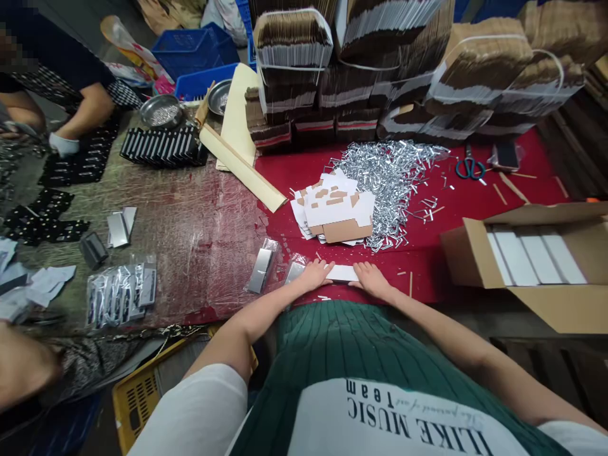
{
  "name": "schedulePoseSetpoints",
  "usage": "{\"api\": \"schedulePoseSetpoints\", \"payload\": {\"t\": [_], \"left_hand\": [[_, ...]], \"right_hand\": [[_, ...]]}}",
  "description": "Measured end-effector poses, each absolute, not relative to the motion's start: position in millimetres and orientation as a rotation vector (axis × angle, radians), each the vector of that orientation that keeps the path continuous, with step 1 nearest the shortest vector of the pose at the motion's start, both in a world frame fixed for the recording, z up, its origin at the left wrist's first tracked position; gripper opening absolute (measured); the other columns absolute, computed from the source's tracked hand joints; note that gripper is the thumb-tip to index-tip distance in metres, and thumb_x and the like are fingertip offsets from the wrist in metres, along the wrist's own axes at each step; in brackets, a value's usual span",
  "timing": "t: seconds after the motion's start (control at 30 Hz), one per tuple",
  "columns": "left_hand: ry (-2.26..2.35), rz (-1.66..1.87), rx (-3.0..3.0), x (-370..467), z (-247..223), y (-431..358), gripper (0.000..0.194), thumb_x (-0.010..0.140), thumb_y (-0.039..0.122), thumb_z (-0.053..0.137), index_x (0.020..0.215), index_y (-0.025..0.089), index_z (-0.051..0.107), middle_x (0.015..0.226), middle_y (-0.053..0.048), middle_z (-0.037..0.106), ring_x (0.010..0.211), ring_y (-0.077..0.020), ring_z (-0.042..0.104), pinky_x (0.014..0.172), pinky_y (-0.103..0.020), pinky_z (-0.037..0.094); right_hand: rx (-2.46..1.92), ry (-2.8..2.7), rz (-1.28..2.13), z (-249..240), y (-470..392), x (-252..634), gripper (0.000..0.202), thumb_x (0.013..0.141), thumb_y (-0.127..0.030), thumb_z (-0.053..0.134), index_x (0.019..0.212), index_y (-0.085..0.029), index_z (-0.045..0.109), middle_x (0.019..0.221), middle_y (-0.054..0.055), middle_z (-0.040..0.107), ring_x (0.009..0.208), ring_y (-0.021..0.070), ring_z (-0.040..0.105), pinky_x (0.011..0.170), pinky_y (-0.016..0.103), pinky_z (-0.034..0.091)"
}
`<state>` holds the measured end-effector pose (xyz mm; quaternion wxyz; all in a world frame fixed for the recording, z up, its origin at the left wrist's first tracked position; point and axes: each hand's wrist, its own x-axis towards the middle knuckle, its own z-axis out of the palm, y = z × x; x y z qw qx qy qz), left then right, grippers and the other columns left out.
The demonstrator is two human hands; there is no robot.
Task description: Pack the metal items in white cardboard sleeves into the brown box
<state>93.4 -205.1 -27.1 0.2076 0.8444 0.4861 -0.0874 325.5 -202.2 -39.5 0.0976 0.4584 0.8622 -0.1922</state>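
A long white box [342, 273] lies at the table's near edge, between my two hands. My left hand [316, 274] is closed on its left end, and my right hand [372, 280] is closed on its right end. Just left of my left hand are a clear plastic-wrapped piece [295, 268] and a silver piece in clear film [260, 270]. Flat white and brown cardboard cutouts [335, 206] are piled beyond my hands, against a heap of small metal pieces [389, 183].
An open carton [479, 253] with white boxes [536, 256] inside stands at the right. Scissors [470, 167] lie farther back. Bundled cardboard stacks [294, 63] line the back. At the left are bagged parts [121, 291] and another person's gloved hand [63, 145].
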Motion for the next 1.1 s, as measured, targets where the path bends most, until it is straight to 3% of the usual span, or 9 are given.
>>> {"api": "schedulePoseSetpoints", "payload": {"t": [0.13, 0.37, 0.5, 0.63, 0.7, 0.8, 0.93, 1.0, 1.1], "left_hand": [[1.341, -0.247, 2.416, 92.5, -31.4, -212.8, 0.069, 0.081, 0.049, 0.054, 0.138, 0.017, 0.034, 0.12, -0.02, 0.05, 0.111, -0.0327, 0.046, 0.092, -0.045, 0.035], [1.459, -0.297, 2.459, 100.7, -41.1, -236.3, 0.069, 0.081, 0.032, 0.055, 0.142, 0.015, 0.027, 0.123, -0.022, 0.047, 0.108, -0.0329, 0.046, 0.09, -0.046, 0.035], [1.486, -0.321, 2.397, 103.2, -35.2, -226.3, 0.075, 0.075, 0.033, 0.062, 0.141, 0.016, 0.029, 0.124, -0.021, 0.048, 0.109, -0.0331, 0.047, 0.088, -0.046, 0.038], [1.337, -0.275, 2.058, 89.0, -14.3, -180.1, 0.065, 0.071, 0.043, 0.064, 0.13, 0.021, 0.046, 0.121, -0.015, 0.055, 0.106, -0.0289, 0.053, 0.088, -0.038, 0.043], [1.448, -0.046, 1.925, 75.2, -0.7, -146.4, 0.051, 0.081, 0.041, 0.052, 0.128, 0.02, 0.047, 0.12, -0.011, 0.057, 0.105, -0.0235, 0.056, 0.089, -0.033, 0.044], [1.918, 0.26, 1.809, 56.8, 15.3, -96.8, 0.051, 0.085, 0.038, 0.045, 0.13, 0.013, 0.043, 0.121, -0.014, 0.057, 0.108, -0.0245, 0.056, 0.092, -0.034, 0.043], [2.284, 0.297, 1.658, 54.6, 24.5, -54.3, 0.057, 0.083, 0.047, 0.045, 0.126, 0.009, 0.043, 0.119, -0.021, 0.056, 0.112, -0.0311, 0.054, 0.087, -0.038, 0.045], [2.354, 0.247, 1.568, 61.6, 25.4, -42.6, 0.061, 0.082, 0.053, 0.044, 0.122, 0.007, 0.044, 0.115, -0.023, 0.058, 0.107, -0.0338, 0.056, 0.082, -0.04, 0.046], [2.377, 0.169, 1.472, 72.6, 24.2, -31.3, 0.06, 0.081, 0.055, 0.044, 0.116, 0.007, 0.047, 0.109, -0.024, 0.062, 0.101, -0.0352, 0.06, 0.077, -0.04, 0.047]], "right_hand": [[1.257, 2.57, -0.61, -41.6, -196.8, 331.1, 0.069, 0.082, -0.058, 0.048, 0.131, -0.01, 0.041, 0.114, 0.019, 0.051, 0.106, 0.0317, 0.041, 0.096, 0.042, 0.027], [1.347, 2.629, -0.451, -44.9, -215.9, 318.9, 0.059, 0.085, -0.032, 0.047, 0.137, -0.007, 0.034, 0.127, 0.022, 0.045, 0.118, 0.0343, 0.035, 0.104, 0.051, 0.016], [1.361, 2.59, -0.476, -32.0, -208.2, 285.3, 0.061, 0.073, -0.023, 0.06, 0.129, -0.008, 0.043, 0.122, 0.02, 0.05, 0.112, 0.0335, 0.043, 0.098, 0.049, 0.029], [1.349, 2.429, -0.946, -1.3, -190.5, 278.6, 0.052, 0.06, -0.036, 0.073, 0.105, -0.013, 0.06, 0.099, 0.012, 0.063, 0.09, 0.0276, 0.056, 0.08, 0.037, 0.043], [1.517, 2.362, -1.272, 24.7, -183.6, 310.2, 0.047, 0.063, -0.048, 0.069, 0.096, -0.016, 0.061, 0.092, 0.007, 0.065, 0.082, 0.0227, 0.058, 0.074, 0.031, 0.043], [2.014, 2.313, -1.517, 76.9, -177.5, 401.9, 0.044, 0.076, -0.055, 0.055, 0.1, -0.018, 0.059, 0.097, 0.005, 0.065, 0.083, 0.0192, 0.057, 0.072, 0.027, 0.043], [2.82, 1.874, -0.693, 136.3, -163.9, 559.8, 0.053, 0.076, -0.061, 0.052, 0.1, -0.014, 0.059, 0.094, 0.012, 0.064, 0.078, 0.0209, 0.056, 0.067, 0.03, 0.039], [2.904, 1.589, -0.294, 142.9, -152.6, 627.1, 0.062, 0.072, -0.067, 0.054, 0.097, -0.01, 0.06, 0.091, 0.019, 0.063, 0.077, 0.0236, 0.055, 0.065, 0.033, 0.036], [2.874, 1.426, -0.248, 120.8, -136.6, 688.0, 0.065, 0.073, -0.065, 0.054, 0.097, -0.005, 0.059, 0.09, 0.026, 0.061, 0.078, 0.0246, 0.055, 0.064, 0.035, 0.033]]}}
